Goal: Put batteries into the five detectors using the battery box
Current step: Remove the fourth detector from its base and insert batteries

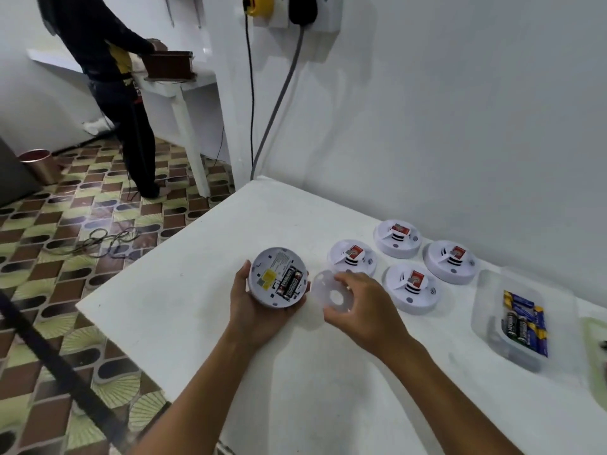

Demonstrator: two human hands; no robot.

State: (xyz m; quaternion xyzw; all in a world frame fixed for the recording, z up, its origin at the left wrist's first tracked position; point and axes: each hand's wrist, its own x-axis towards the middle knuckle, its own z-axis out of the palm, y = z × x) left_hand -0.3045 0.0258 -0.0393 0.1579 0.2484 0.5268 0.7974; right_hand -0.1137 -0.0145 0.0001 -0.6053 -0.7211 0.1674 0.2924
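— Where is everything sitting on the table [203, 310]?
— Four detectors [407, 287] are lying in a cluster near the wall, with the battery box [522, 320] sitting to their right.
— And the fifth detector [279, 277]?
— It is lying left of the cluster, with its cover plate [328, 292] just right of it.

One view only, a wide-angle camera worn on the person's head. It looks forward and down over the white table [210, 330], close above its near edge. The table fills the lower right; beyond its left edge floor shows, behind it the wall.
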